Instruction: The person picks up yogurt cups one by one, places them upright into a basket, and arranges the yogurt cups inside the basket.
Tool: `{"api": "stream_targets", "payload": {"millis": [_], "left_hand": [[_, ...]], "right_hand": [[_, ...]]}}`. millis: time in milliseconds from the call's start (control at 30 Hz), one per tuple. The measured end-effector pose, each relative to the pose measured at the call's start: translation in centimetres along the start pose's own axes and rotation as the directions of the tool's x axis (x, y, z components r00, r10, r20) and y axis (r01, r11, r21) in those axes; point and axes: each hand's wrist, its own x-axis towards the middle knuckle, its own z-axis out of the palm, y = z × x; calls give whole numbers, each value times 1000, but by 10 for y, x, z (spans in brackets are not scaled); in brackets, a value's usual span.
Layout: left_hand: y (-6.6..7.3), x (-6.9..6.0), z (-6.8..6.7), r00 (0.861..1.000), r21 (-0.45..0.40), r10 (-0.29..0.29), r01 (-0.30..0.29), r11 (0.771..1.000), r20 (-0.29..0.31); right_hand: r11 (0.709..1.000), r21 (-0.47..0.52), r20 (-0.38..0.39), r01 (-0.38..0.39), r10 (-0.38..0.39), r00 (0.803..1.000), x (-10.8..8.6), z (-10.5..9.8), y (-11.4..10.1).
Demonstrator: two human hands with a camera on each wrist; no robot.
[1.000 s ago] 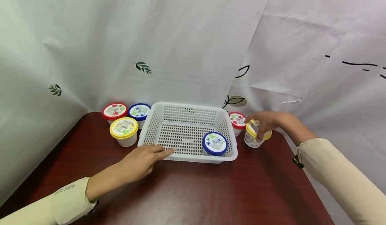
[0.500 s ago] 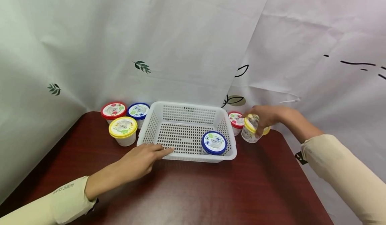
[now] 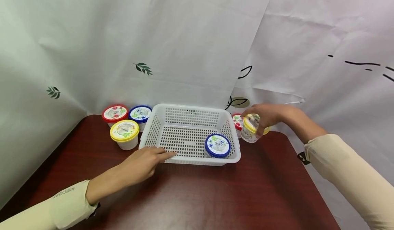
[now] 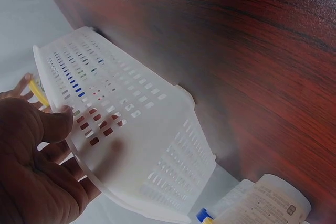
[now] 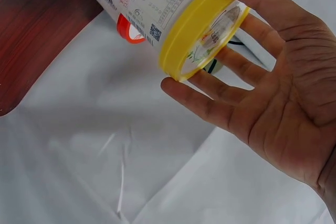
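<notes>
My right hand (image 3: 269, 117) holds a white tub with a yellow lid (image 3: 250, 124) by its lid, thumb on one side and fingers on the other. In the right wrist view, printed text covers the side of this tub (image 5: 157, 3). Just left of it a red-lidded tub (image 3: 237, 122) stands partly hidden. My left hand (image 3: 141, 165) grips the near left rim of a white perforated basket (image 3: 191, 160); in the left wrist view the thumb lies on the basket's outer wall (image 4: 126, 145). Inside the basket, at the near right, sits a blue-lidded tub (image 3: 217, 145).
Left of the basket stand tubs with a red lid (image 3: 115, 113), a blue lid (image 3: 140, 113) and a yellow lid (image 3: 124, 130). A white printed cloth (image 3: 184, 52) hangs behind the dark red wooden table (image 3: 197, 195).
My right hand has moved left and slightly up with the yellow-lidded tub, closer to the red-lidded tub and the basket. The left hand stays at the basket rim.
</notes>
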Motion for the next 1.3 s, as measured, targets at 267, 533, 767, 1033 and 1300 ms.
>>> {"api": "stream_targets", "payload": {"millis": [267, 533, 767, 1033, 1300], "left_hand": [[1, 0, -1, 1000, -6, -6, 6, 1000, 9], [1, -1, -1, 1000, 4, -3, 3, 1000, 2], [1, 0, -1, 1000, -2, -3, 3, 1000, -2], [0, -1, -2, 1000, -12, -9, 9, 1000, 8], [-1, 0, -1, 1000, -13, -4, 4, 1000, 12]], "right_hand": [[1000, 5, -10, 30, -30, 1000, 2, 0, -4], [999, 9, -30, 53, -53, 998, 6, 1, -7], [999, 7, -33, 52, -51, 998, 6, 1, -9], [1000, 0, -54, 31, -31, 998, 5, 0, -9], [1000, -1, -84, 12, -12, 996, 3, -9, -12]]}}
